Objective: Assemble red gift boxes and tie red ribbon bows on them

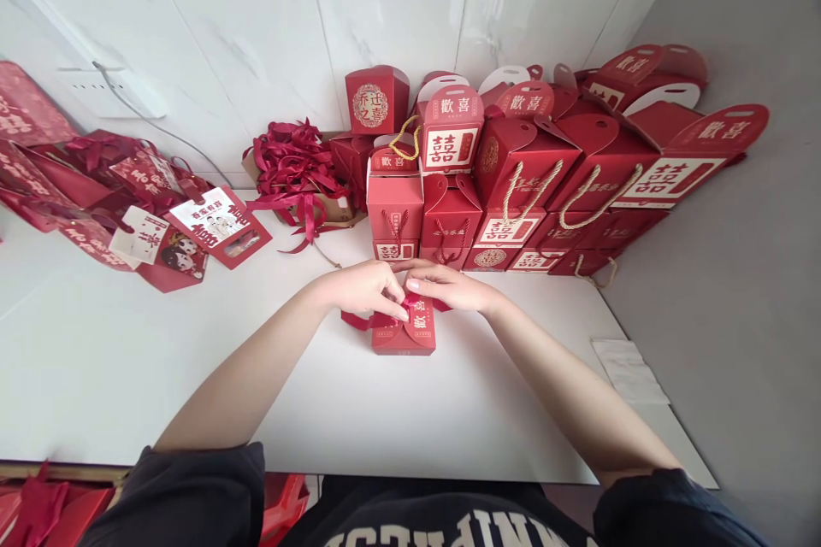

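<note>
A small red gift box (404, 344) with white characters on its folded top lies on the white table in front of me. A dark red ribbon (359, 321) crosses its top, with a tail out to the left. My left hand (367, 287) is closed, pinching the ribbon over the box's middle. My right hand (452, 286) lies over the far right part of the box top, thumb and fingers closed on the ribbon. A short bit of ribbon shows below its fingers. Both hands cover the far part of the box.
Stacked red gift boxes (506, 226), several with rope handles, line the wall from centre to right. A carton holds a heap of red ribbons (295, 158). Red tagged packages (221, 226) lie at left. Folded white paper (629, 370) rests near the right edge of the table (308, 410).
</note>
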`<act>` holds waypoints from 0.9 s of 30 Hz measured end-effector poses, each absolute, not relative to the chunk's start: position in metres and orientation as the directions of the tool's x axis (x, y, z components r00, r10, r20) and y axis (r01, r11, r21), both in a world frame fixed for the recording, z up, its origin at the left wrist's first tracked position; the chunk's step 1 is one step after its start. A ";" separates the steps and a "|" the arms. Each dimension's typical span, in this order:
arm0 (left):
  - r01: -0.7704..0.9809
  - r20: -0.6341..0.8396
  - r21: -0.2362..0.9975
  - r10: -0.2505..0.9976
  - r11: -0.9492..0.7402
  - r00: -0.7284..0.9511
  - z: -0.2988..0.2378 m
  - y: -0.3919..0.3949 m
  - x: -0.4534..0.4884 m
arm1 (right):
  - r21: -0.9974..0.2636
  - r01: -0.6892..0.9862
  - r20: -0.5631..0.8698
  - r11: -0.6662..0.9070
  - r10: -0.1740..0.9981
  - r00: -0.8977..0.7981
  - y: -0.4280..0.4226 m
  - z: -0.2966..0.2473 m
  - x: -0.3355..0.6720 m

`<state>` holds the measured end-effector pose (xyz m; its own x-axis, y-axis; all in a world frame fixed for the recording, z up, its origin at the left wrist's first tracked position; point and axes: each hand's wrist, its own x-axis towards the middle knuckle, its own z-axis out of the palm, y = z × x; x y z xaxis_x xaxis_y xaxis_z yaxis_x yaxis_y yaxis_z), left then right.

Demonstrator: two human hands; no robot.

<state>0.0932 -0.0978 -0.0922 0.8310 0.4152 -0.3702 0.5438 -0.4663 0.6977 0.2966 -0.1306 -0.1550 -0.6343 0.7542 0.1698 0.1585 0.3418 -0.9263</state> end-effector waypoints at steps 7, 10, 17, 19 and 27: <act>0.506 -0.394 0.754 0.327 -0.420 0.859 -0.105 -0.081 0.091 | -0.913 0.120 0.269 0.389 0.798 -0.540 -0.137 -0.153 0.298; 0.518 -0.427 0.765 0.302 -0.381 0.852 -0.107 -0.076 0.090 | -0.877 0.170 0.340 0.450 0.830 -0.442 -0.157 -0.147 0.298; 0.503 -0.413 0.782 0.298 -0.368 0.861 -0.112 -0.080 0.091 | -0.531 0.412 0.473 0.741 0.662 -0.582 -0.202 -0.157 0.292; 0.533 -0.418 0.758 0.348 -0.375 0.839 -0.110 -0.086 0.090 | -0.481 0.450 0.488 0.752 0.656 -0.575 -0.206 -0.163 0.290; 0.593 -0.405 0.712 0.469 -0.376 0.785 -0.106 -0.105 0.082 | -0.525 0.416 0.517 0.743 0.666 -0.538 -0.211 -0.173 0.286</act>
<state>0.0821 -0.1053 -0.1059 0.7847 0.4694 -0.4049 0.5926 -0.3762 0.7123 0.2860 -0.2110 -0.1734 -0.5375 0.6664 0.5167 0.4162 0.7425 -0.5247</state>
